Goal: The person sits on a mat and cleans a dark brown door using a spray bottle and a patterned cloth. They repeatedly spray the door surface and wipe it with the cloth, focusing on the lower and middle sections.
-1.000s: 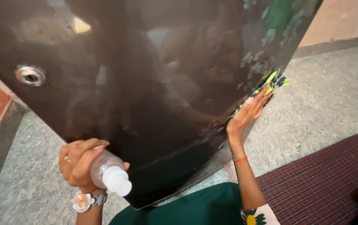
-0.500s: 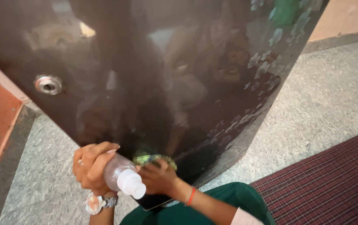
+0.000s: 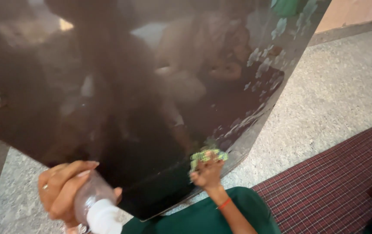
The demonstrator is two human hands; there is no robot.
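Green cloth (image 3: 208,155) in right hand (image 3: 206,172) rubs the dark door (image 3: 121,99); left hand (image 3: 62,190) grips a bottle (image 3: 95,206); smudges remain far right.

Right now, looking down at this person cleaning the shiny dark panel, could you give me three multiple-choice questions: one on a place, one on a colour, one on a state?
1. Where is the cloth?
A. On the floor
B. Pressed to the dark panel near its lower edge
C. On the checked mat

2. What colour is the bottle's cap?
A. White
B. Red
C. Black

3. How is the bottle held?
A. Lying loose on the floor
B. Standing on the mat
C. Gripped in the left hand

Answers:
1. B: the right hand pushes it against the panel.
2. A: the cap shows plain white.
3. C: the fingers wrap round its clear body.
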